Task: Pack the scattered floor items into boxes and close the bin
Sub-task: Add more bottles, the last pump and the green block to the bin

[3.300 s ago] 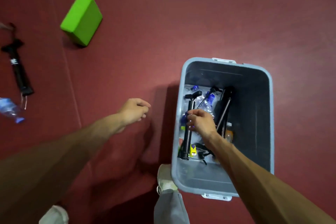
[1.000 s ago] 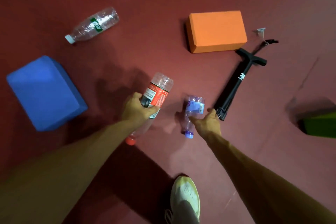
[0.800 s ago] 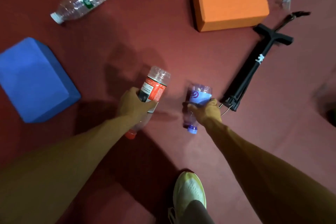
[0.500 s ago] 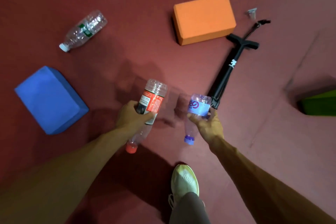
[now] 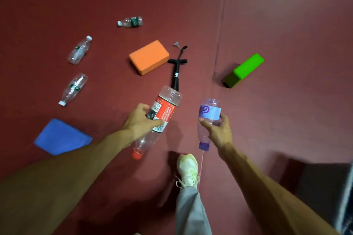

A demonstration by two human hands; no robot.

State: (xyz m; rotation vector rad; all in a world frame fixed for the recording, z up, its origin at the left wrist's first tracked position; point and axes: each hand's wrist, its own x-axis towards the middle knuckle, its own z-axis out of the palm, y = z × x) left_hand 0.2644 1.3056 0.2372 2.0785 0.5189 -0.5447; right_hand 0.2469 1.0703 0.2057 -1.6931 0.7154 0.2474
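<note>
Head view, looking down at dark red floor (image 5: 286, 25). Both hands are occupied and held apart, 1 bottle each, lifted clear of the floor. Left hand (image 5: 138, 123) grips the red-label bottle (image 5: 165, 112) around its middle, thumb across the label; the long axis runs diagonally, red cap toward lower left, base toward upper right. Right hand (image 5: 219, 131) grips the purple-label bottle (image 5: 210, 113) just below the label; its axis is nearly vertical in the frame, purple cap pointing to the bottom edge. Both bottles are clear plastic, look empty and slightly dented, so they should be light and give a little under the grip. A blurred pale-blue edge (image 5: 346, 196) sits at the far lower right with a dark mass beside it; probably the bin, cannot confirm. If so, the drop-off lies right of and below both hands, and the right hand is the nearer. On the floor: 3 green-label bottles at upper left (image 5: 130, 21), (image 5: 79, 50), (image 5: 73, 88), all lying on their sides; orange block (image 5: 149, 57) at centre top with the black hand pump (image 5: 176, 74) just beside it, handle toward the top; green block (image 5: 244, 70) at right; blue block (image 5: 61, 137) at left, near the left forearm. A pale shoe (image 5: 188, 170) is planted between the 2 arms. Judgement: collection stage, well short of closing.
</note>
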